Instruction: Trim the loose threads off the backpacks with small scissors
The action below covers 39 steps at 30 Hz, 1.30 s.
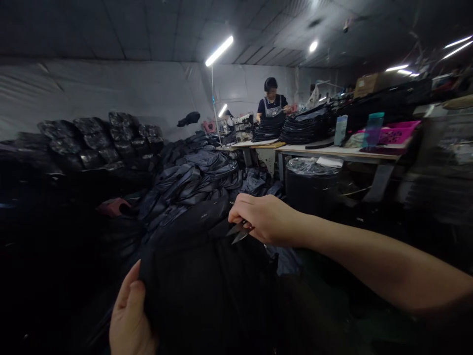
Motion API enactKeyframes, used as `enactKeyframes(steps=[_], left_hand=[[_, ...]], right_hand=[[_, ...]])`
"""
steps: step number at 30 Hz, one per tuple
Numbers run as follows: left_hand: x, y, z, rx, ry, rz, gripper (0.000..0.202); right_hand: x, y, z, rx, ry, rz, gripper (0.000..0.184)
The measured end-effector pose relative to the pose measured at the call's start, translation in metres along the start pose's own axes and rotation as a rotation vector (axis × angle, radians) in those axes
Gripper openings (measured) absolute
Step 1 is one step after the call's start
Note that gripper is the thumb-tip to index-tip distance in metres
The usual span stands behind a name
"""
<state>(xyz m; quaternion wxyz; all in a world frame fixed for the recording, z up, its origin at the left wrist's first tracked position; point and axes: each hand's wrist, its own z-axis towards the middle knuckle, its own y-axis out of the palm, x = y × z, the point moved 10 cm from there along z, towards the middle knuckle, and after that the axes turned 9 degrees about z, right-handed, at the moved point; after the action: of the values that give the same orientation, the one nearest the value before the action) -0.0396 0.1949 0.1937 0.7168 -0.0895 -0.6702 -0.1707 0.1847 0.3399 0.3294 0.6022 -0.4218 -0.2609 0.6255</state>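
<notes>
The black cloth piece point(199, 266) is big and very dark. It is right in front of the person, low in the middle, between the 2 hands. Its top edge is round, and a few small bright spots shine near the top. Long lines like seams run down its front. The bottom part is so dark that I cannot tell where it ends.

The left hand point(131, 315) comes up from the bottom. It is at the left edge of the cloth, with the thumb pointing up and the fingers close beside it. The thumb and fingers are nearly together, with the cloth edge pinched in them.

The right hand point(262, 214) is up by the top right part of the cloth. Its bare arm reaches in from the right side, and the knuckles are on top. The fingers are curled tight around some small snips point(241, 235). The 2 shiny blades poke out under the hand, a bit apart, and point down and to the left. I cannot tell if these fingers also pinch the cloth.

Behind the cloth is a big messy heap of dark cloth point(199, 170). Farther back, 1 other person point(273, 106) is at a table point(325, 151).
</notes>
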Motion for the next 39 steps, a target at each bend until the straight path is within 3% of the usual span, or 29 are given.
enactKeyframes(steps=[2,4,6,8,11,13,16,19,22,25,30,35,39], left_hand=[[-0.008,-0.004,0.008,-0.002,-0.013,-0.022,0.044],[-0.015,-0.012,0.014,0.037,-0.034,-0.017,0.046],[-0.018,-0.018,0.016,0.058,-0.05,-0.007,0.046],[-0.017,-0.018,0.015,0.037,-0.052,-0.006,0.044],[-0.012,-0.018,0.013,0.026,-0.026,0.001,0.038],[-0.011,-0.019,0.012,0.033,-0.018,0.015,0.036],[-0.015,-0.019,0.014,0.036,-0.024,0.005,0.038],[-0.015,-0.015,0.019,0.026,-0.001,-0.043,0.042],[-0.01,-0.006,0.027,-0.012,0.049,-0.071,0.043],[0.0,-0.001,0.039,0.006,0.1,-0.088,0.04],[0.008,0.011,0.058,0.016,0.144,-0.108,0.04],[0.007,0.029,0.066,-0.028,0.17,-0.146,0.039],[0.003,0.036,0.067,-0.057,0.149,-0.146,0.039]], right_hand=[[0.004,-0.013,0.001,0.086,-0.007,-0.104,0.024],[0.018,-0.04,-0.001,0.285,0.019,-0.147,0.025],[0.045,-0.072,-0.009,0.522,0.135,-0.183,0.024],[0.083,-0.084,-0.016,0.582,0.33,-0.226,0.019],[0.132,-0.057,-0.023,0.317,0.581,-0.211,0.034],[0.138,-0.036,-0.032,0.246,0.596,-0.095,0.026],[0.106,-0.007,-0.042,0.237,0.428,0.303,0.027],[0.052,0.043,-0.054,-0.092,0.324,0.629,0.03],[0.018,0.069,-0.068,-0.285,0.312,0.673,0.035],[0.024,0.075,-0.073,-0.242,0.395,0.914,0.034],[0.082,0.081,-0.085,0.118,0.661,1.356,0.039],[0.105,0.106,-0.104,0.356,0.804,1.456,0.038],[0.107,0.117,-0.115,0.433,0.875,1.425,0.038]])
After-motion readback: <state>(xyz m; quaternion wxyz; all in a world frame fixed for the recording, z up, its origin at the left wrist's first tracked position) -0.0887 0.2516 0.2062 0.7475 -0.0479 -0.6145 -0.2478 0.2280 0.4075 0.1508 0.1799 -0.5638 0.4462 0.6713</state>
